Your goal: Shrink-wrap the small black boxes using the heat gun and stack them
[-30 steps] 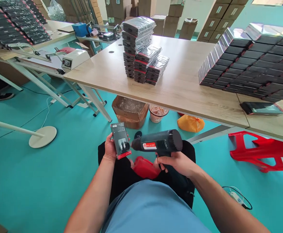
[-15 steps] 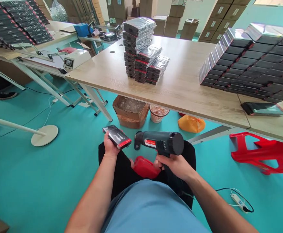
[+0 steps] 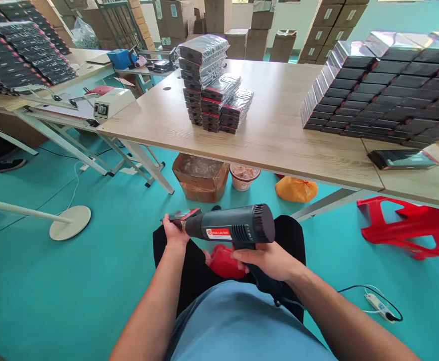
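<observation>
The right fingers clamp the heat gun by its handle; the left fingers grip the box. The tabletop lies ahead of both.

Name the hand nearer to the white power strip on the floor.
Right. The right hand, gripping the heat gun, is left of the power strip; the left hand, holding a thin box, is farther left.

"What colour is the heat gun?"
"Dark green, with a red-and-white label."
"And the floor?"
"Plain turquoise; the tabletop is pale wood-grain, the shirt blue, the trousers black, the plastic bag orange."
</observation>
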A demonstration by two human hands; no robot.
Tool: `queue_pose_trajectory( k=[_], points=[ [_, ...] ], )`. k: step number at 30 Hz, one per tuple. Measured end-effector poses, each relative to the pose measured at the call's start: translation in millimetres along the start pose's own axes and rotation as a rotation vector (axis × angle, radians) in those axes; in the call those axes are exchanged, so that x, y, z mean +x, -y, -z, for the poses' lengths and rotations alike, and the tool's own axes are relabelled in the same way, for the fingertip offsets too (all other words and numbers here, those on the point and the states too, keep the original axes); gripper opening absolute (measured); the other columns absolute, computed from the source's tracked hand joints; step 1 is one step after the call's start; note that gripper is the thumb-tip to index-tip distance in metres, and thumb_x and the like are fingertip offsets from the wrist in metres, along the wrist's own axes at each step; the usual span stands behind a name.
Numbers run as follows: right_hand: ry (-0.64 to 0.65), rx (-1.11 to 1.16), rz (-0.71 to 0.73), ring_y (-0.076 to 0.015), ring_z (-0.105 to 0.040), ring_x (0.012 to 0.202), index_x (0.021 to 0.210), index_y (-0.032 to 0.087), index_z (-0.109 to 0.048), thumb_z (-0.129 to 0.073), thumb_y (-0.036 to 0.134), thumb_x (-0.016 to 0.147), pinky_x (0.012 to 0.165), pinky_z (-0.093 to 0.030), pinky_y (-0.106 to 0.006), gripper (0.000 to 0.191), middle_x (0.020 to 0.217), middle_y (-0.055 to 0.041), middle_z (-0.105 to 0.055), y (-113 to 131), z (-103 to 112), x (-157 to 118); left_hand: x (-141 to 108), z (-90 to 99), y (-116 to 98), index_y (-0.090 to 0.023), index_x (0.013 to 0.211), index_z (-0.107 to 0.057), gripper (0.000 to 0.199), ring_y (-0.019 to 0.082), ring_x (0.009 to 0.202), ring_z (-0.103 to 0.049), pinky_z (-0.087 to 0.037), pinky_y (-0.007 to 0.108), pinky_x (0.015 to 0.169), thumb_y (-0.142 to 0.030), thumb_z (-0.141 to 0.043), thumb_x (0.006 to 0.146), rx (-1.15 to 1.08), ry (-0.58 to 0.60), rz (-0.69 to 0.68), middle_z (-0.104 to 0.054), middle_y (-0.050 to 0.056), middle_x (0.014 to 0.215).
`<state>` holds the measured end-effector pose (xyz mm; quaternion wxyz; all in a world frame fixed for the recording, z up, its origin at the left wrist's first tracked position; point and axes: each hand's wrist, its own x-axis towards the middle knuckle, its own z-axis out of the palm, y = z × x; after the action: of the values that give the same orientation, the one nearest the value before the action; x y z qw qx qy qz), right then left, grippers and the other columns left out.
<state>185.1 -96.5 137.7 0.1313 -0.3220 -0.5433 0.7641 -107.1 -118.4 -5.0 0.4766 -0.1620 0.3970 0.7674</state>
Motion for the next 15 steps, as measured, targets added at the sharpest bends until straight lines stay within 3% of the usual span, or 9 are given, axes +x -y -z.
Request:
queue_pose_trajectory(
  k=[2, 5, 9, 15],
  points=[
    [-0.115, -0.01, 0.015, -0.017, -0.057, 0.062, 0.072, 0.018, -0.066, -0.073, 0.04, 0.084, 0.064, -0.046, -0.034, 0.026, 0.065, -0.0016, -0.064, -2.4, 1.3, 2.4, -4.5, -5.0, 1.3, -0.012, 0.118, -0.063, 0.056, 0.029, 0.091, -0.072, -0.061, 0.043, 0.078, -0.056, -0.032, 0.101, -0.026, -0.04, -0.029, -0.071, 0.015, 0.098],
    [-0.268, 0.12, -0.02, -0.0167, -0.058, 0.058, 0.086, 0.017, -0.07, -0.076, 0.039, 0.081, 0.059, -0.047, -0.032, 0.024, 0.065, -0.0009, -0.066, -8.0, 10.0, 4.2, -12.6, -12.5, 1.1, -0.009, 0.126, -0.058, 0.056, 0.03, 0.092, -0.073, -0.062, 0.04, 0.074, -0.052, -0.031, 0.103, -0.053, -0.093, -0.033, -0.071, 0.017, 0.099],
    [-0.226, 0.328, -0.033, -0.0179, -0.064, 0.064, 0.098, 0.015, -0.072, -0.082, 0.039, 0.077, 0.056, -0.05, -0.03, 0.033, 0.082, -0.0057, -0.072, -14.2, 22.4, -1.1, -18.3, -17.0, -0.8, -0.008, 0.131, -0.057, 0.057, 0.031, 0.093, -0.073, -0.062, 0.04, 0.072, -0.051, -0.031, 0.103, -0.068, -0.116, -0.029, -0.071, 0.018, 0.101],
    [-0.244, 0.447, -0.036, -0.0165, -0.063, 0.064, 0.099, 0.015, -0.073, -0.084, 0.035, 0.077, 0.055, -0.051, -0.028, 0.031, 0.081, -0.0056, -0.072, -16.7, 22.5, -2.1, -19.1, -19.4, 4.2, -0.011, 0.13, -0.058, 0.055, 0.03, 0.095, -0.073, -0.063, 0.04, 0.074, -0.05, -0.032, 0.102, -0.067, -0.107, 0.015, -0.07, 0.018, 0.105]
  ],
)
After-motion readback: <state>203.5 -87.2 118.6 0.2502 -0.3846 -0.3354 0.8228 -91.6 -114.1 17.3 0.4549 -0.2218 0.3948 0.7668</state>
